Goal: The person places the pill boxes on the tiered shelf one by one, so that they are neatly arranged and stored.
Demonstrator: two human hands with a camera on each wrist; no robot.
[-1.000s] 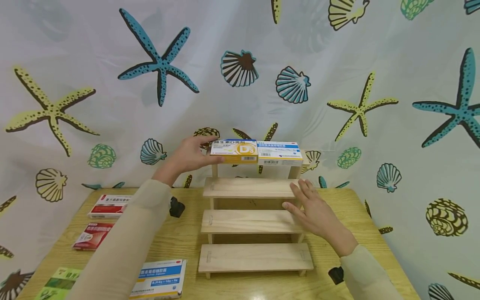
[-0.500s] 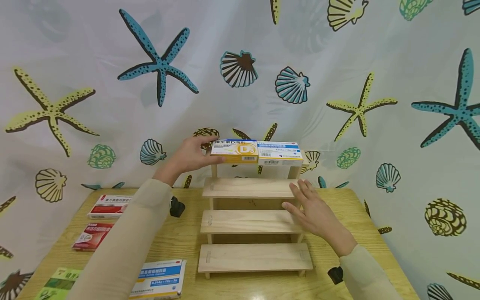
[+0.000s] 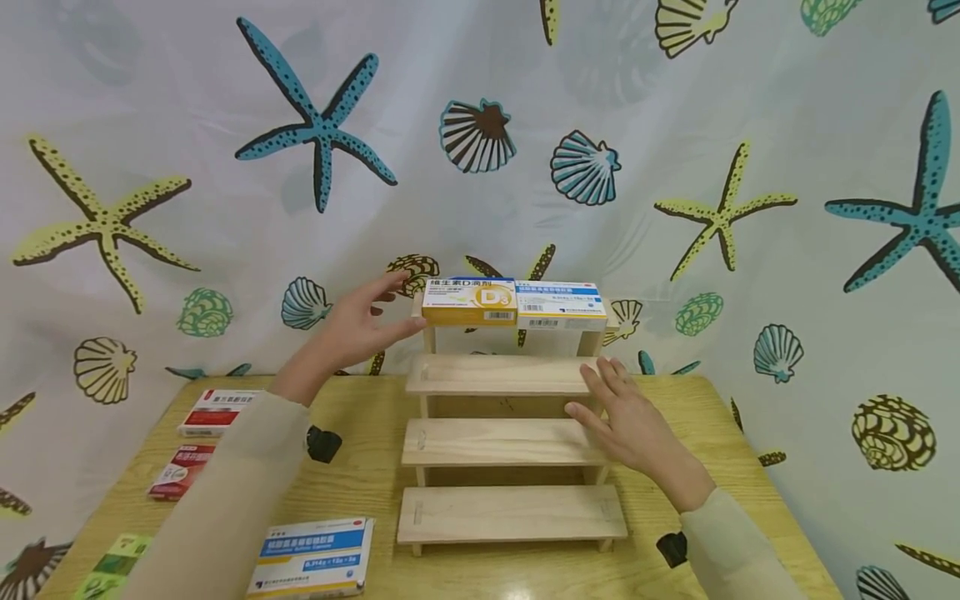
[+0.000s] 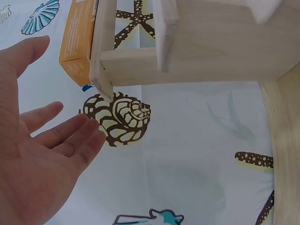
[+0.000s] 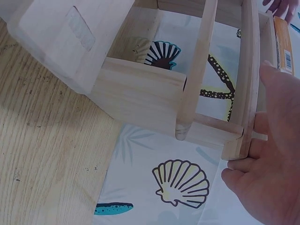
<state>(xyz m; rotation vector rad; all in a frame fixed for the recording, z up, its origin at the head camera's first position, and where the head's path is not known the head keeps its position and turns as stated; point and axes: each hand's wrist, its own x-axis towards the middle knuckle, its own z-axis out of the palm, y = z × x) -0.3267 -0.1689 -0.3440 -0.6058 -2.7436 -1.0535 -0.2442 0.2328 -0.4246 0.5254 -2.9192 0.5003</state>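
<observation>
A four-tier wooden rack (image 3: 495, 373) stands on the table. On its top tier, a yellow-and-white vitamin D drops box (image 3: 468, 302) lies side by side with a blue-and-white medicine box (image 3: 561, 305). My left hand (image 3: 358, 325) is just left of the vitamin box, fingers spread and holding nothing. In the left wrist view, a gap shows between that hand and the box's orange end (image 4: 77, 47). My right hand (image 3: 637, 425) rests against the right end of the rack's second tier from the top, with relaxed fingers touching the wood, as the right wrist view also shows.
At the table's left lie two red-and-white medicine boxes (image 3: 213, 411), partly behind my left sleeve, and a green box (image 3: 112, 567). Another blue-and-white medicine box (image 3: 313, 557) lies front left of the rack. A shell-and-starfish patterned cloth (image 3: 510, 208) hangs behind.
My left hand has let go of the vitamin D drops box and drawn back to the left. That box stays on the top tier. My right hand keeps its place.
</observation>
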